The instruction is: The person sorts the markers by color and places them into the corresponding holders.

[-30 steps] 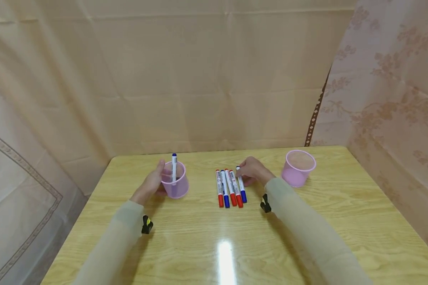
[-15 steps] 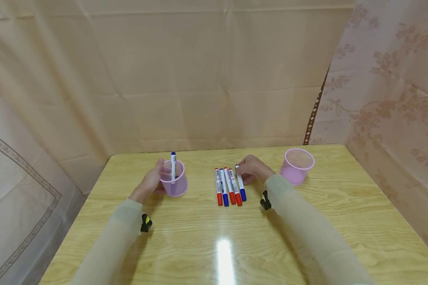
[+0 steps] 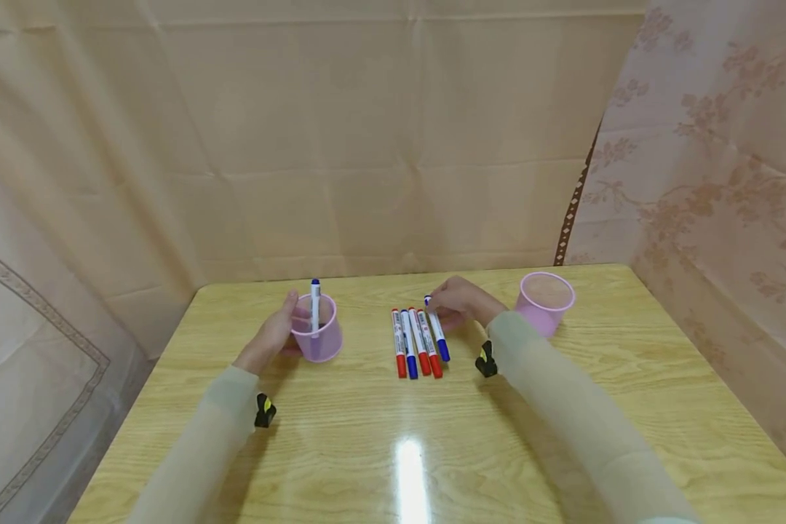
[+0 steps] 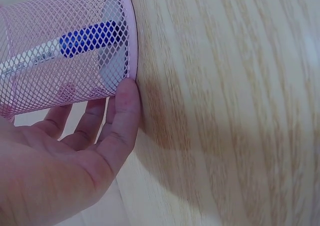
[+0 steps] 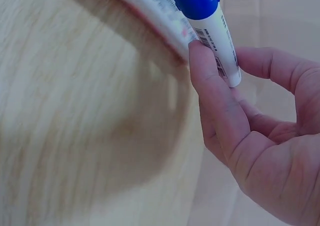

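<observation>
My left hand (image 3: 277, 331) grips a pink mesh pen cup (image 3: 325, 348) at its left side, thumb up near the rim. A white marker with blue ends (image 3: 315, 300) stands inside that cup; its blue cap (image 4: 87, 39) shows through the mesh in the left wrist view. My right hand (image 3: 463, 300) pinches another blue-capped marker (image 3: 438, 333) by its far end between thumb and fingers. In the right wrist view this marker's white barrel (image 5: 218, 41) sits between the fingertips, tilted. Just left of it lies a row of red and blue whiteboard markers (image 3: 418, 342).
A second pink mesh cup (image 3: 542, 317) stands at the back right, close behind my right wrist. The wooden table (image 3: 340, 444) ends at a beige cloth (image 3: 301, 145) hung along its back, with more cloth at both sides.
My right hand has lifted the far end of the blue-capped marker and drawn it slightly back and left, away from the row. The left hand keeps its hold on the cup.
</observation>
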The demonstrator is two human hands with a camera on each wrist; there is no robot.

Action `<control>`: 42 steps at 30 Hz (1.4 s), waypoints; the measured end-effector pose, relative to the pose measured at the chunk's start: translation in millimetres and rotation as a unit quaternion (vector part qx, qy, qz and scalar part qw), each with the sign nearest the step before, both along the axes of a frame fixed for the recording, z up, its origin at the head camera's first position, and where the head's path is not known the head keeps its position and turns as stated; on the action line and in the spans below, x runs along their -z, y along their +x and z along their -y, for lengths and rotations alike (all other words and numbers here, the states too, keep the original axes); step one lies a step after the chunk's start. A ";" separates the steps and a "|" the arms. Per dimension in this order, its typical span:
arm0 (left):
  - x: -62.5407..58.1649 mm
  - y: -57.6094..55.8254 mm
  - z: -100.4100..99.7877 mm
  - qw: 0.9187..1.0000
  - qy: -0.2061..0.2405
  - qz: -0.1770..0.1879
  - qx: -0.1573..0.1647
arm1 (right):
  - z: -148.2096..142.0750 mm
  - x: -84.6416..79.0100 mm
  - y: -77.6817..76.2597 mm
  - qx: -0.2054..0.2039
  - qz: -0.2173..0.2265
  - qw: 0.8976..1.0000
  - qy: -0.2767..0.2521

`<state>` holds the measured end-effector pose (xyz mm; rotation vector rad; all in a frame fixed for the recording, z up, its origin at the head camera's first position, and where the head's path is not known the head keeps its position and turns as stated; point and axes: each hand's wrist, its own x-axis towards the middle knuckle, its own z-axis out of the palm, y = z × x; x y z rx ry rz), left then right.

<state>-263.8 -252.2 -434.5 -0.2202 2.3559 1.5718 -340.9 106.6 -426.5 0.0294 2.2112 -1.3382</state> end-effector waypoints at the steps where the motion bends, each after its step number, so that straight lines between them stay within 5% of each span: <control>1: -0.8 0.2 0.1 1.000 -0.001 0.000 -0.001 | 1.9 -2.3 -0.3 -0.007 -0.004 1.000 -0.003; 10: -4.0 3.0 0.1 1.000 -0.003 0.003 0.001 | 23.8 -28.4 7.0 -0.045 -0.005 0.999 -0.030; 32: -5.0 8.1 -1.6 1.000 -0.001 0.005 0.001 | 85.2 -64.9 17.0 -0.067 -0.021 0.995 -0.077; 42: -5.6 8.3 -0.3 1.000 -0.001 0.011 -0.003 | 115.4 -67.0 20.3 -0.060 -0.005 0.989 -0.131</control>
